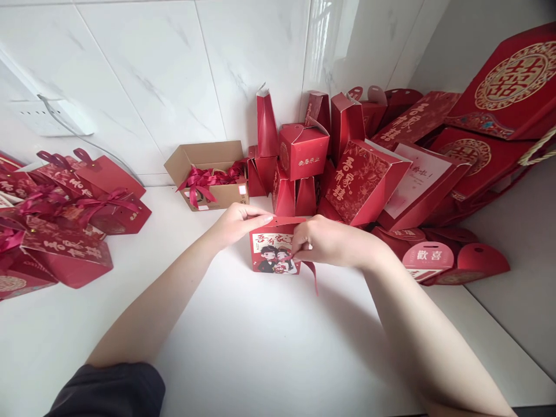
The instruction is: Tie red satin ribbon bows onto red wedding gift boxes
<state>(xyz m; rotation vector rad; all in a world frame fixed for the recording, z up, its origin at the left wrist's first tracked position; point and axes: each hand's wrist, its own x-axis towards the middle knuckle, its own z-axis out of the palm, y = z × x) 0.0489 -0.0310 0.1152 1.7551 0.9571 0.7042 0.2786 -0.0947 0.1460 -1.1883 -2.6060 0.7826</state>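
A small red gift box stands upright on the white table, its front printed with a cartoon couple and Chinese characters. My left hand pinches its top edge at the left corner, thumb and fingers together. At the right side, my right hand is closed with its fingertips pinched on a dark red ribbon, whose tail hangs beside the box. Part of the box front and most of the ribbon are hidden behind my right hand.
Behind the box stands an open cardboard box of red ribbons. Several red boxes are stacked against the wall and to the right. More ribboned gift boxes crowd the left, below a wall socket with a cable.
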